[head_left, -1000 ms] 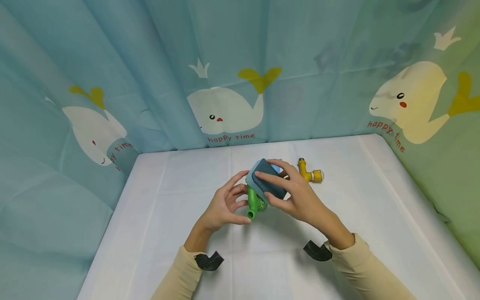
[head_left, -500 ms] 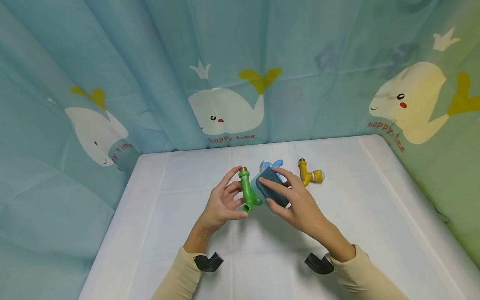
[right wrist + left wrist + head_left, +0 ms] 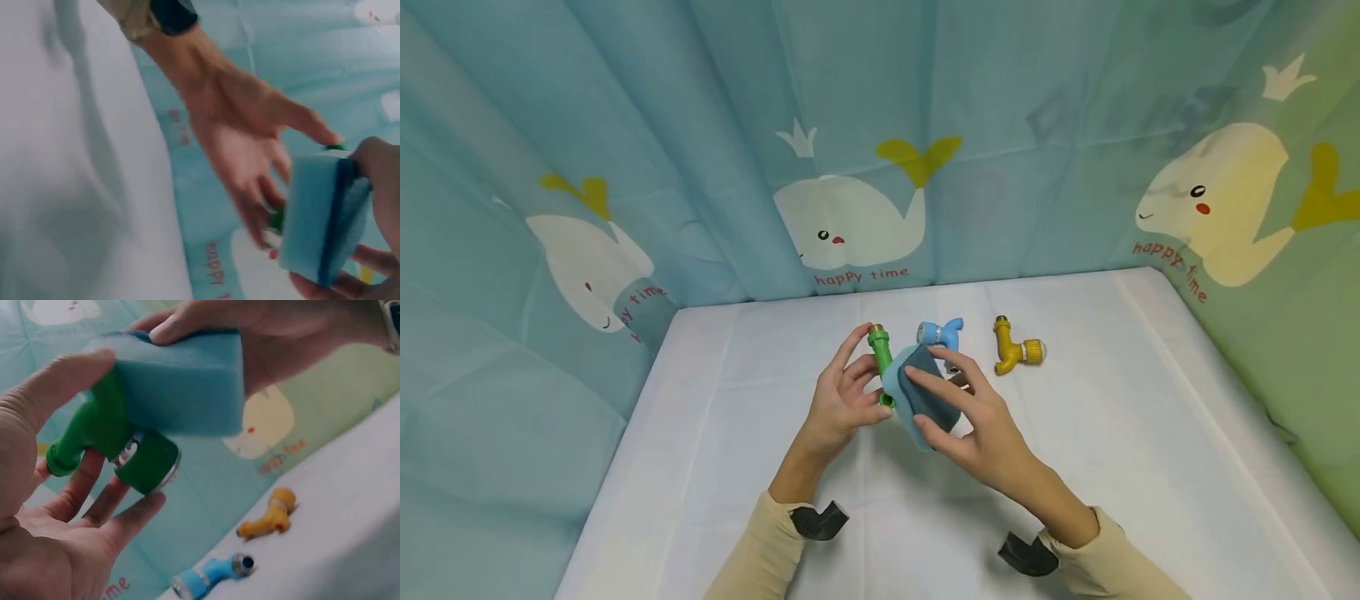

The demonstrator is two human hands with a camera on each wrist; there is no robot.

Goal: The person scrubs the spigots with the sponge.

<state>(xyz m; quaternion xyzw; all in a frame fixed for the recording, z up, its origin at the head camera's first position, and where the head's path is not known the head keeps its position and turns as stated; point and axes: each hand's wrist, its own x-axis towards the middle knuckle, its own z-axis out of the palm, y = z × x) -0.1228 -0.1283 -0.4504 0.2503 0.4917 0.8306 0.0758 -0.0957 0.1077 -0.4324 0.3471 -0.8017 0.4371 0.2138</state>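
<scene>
A green plastic tap (image 3: 881, 348) with a brass threaded end is held up in my left hand (image 3: 835, 410), pinched between thumb and fingers. My right hand (image 3: 985, 421) grips a sponge (image 3: 931, 396), light blue with a dark scouring side. In the left wrist view, the light blue face of the sponge (image 3: 181, 394) lies against the body of the green tap (image 3: 103, 428), whose round green knob points down. The sponge (image 3: 309, 212) hides most of the tap in the right wrist view. Both things are raised above the table.
On the white table (image 3: 737, 467), behind the hands, lie a blue tap (image 3: 942, 335) and, right of it, a yellow tap (image 3: 1013, 352). A curtain (image 3: 715, 167) with whale prints stands along the back and sides.
The sponge moved from the tap's upper part down and right, then back left over its lower part. The tap's brass end came into sight and leaned left. The blue tap is less covered.
</scene>
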